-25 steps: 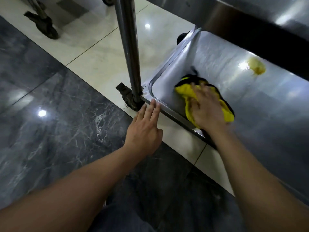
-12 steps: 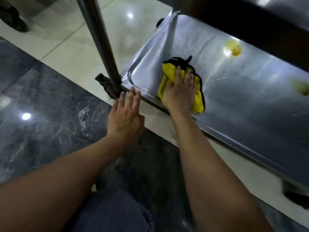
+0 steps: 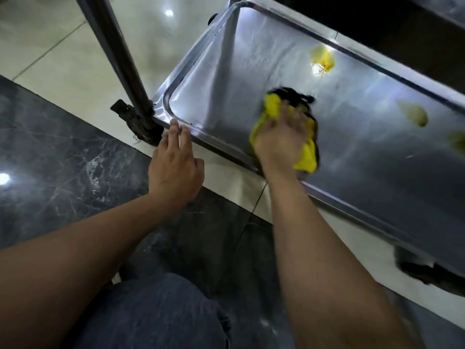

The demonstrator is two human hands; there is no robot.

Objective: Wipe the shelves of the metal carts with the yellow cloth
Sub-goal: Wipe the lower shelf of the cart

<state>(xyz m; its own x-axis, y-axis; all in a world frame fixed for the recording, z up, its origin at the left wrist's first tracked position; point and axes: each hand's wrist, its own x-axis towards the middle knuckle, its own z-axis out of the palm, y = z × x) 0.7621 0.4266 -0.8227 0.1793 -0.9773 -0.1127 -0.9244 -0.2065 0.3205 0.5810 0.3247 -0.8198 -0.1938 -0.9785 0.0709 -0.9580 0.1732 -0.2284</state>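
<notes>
The cart's bottom shelf (image 3: 226, 84) is a shallow steel tray just above the floor. On it lies the yellow cloth (image 3: 273, 107) with a dark edge. My right hand (image 3: 279, 142) presses flat on the cloth near the shelf's front rim and is blurred by motion. My left hand (image 3: 173, 167) reaches to the front left corner, its straight fingertips touching the rim. Yellow stains (image 3: 323, 60) mark the shelf to the right of the cloth.
A steel post (image 3: 118, 56) rises from the shelf's front left corner above a dark caster (image 3: 141, 127). A second caster (image 3: 427, 270) sits under the right end. The upper shelf (image 3: 402, 28) overhangs at top right. My knee (image 3: 156, 313) in jeans is below.
My right hand has slid the cloth to the right along the shelf, away from the left corner. My left hand has stayed at the front rim. More stains have come into view.
</notes>
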